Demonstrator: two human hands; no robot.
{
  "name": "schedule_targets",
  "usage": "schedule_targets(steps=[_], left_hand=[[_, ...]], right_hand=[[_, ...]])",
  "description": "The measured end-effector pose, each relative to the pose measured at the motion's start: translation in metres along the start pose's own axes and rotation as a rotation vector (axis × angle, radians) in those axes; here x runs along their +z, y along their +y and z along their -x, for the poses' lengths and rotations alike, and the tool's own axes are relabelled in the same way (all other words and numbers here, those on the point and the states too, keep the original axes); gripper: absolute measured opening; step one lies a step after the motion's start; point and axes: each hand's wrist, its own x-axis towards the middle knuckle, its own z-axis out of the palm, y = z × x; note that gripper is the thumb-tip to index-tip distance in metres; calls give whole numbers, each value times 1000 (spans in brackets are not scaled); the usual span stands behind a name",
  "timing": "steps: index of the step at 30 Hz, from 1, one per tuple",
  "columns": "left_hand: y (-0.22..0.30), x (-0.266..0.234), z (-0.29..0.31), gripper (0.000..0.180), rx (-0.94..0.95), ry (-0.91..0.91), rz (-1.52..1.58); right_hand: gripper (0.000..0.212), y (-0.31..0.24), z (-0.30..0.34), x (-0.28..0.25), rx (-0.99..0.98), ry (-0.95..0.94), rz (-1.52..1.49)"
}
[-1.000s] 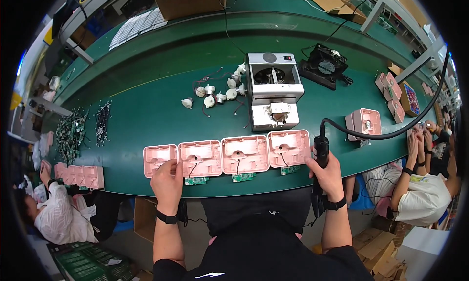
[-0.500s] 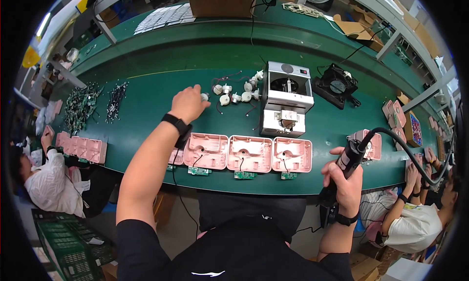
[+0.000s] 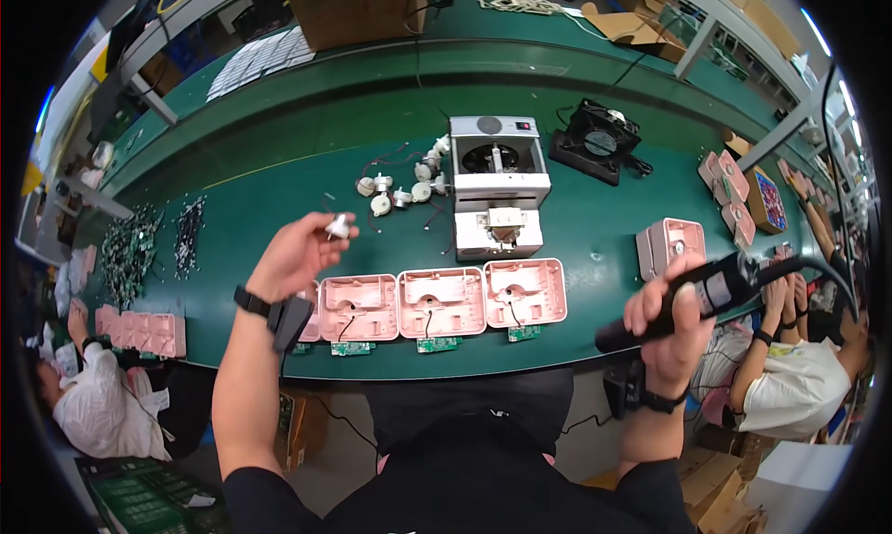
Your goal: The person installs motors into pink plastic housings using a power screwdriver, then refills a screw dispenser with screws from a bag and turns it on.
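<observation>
Between the fingers of my left hand (image 3: 295, 253) is a small white part (image 3: 338, 227), roundish, with a thin dark wire. That hand hovers over the bench, left of several similar white wired parts (image 3: 382, 203). My right hand (image 3: 676, 325) is wrapped round a black electric screwdriver (image 3: 720, 291), tilted, its cable running off to the right. A row of open pink plastic housings (image 3: 442, 304) lies along the near bench edge, each with a wire leading to a green circuit board (image 3: 439, 345). My left forearm partly hides the leftmost housing.
A grey-and-white machine (image 3: 500, 186) stands mid-bench, with a black fan unit (image 3: 595, 142) behind to its right. More pink housings (image 3: 685, 237) sit at right. Heaps of small wired parts (image 3: 130, 251) lie at left. Co-workers (image 3: 111, 399) sit on both sides.
My left hand has come back from the white parts toward me, with one now visible in its fingers. The screwdriver has swung from near upright to closer to level. The view has shifted rightward.
</observation>
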Motion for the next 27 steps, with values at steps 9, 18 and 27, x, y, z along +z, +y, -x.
schedule_targets(steps=[9, 18, 27], left_hand=[[-58, 73, 55, 35, 78, -198, -116], [-93, 106, 78, 33, 128, -262, -166], [-108, 143, 58, 26, 243, -280, -163]], right_hand=[[19, 31, -82, 80, -197, -140, -23], [17, 68, -110, 106, -192, -120, 192], [17, 45, -73, 79, -103, -76, 72]])
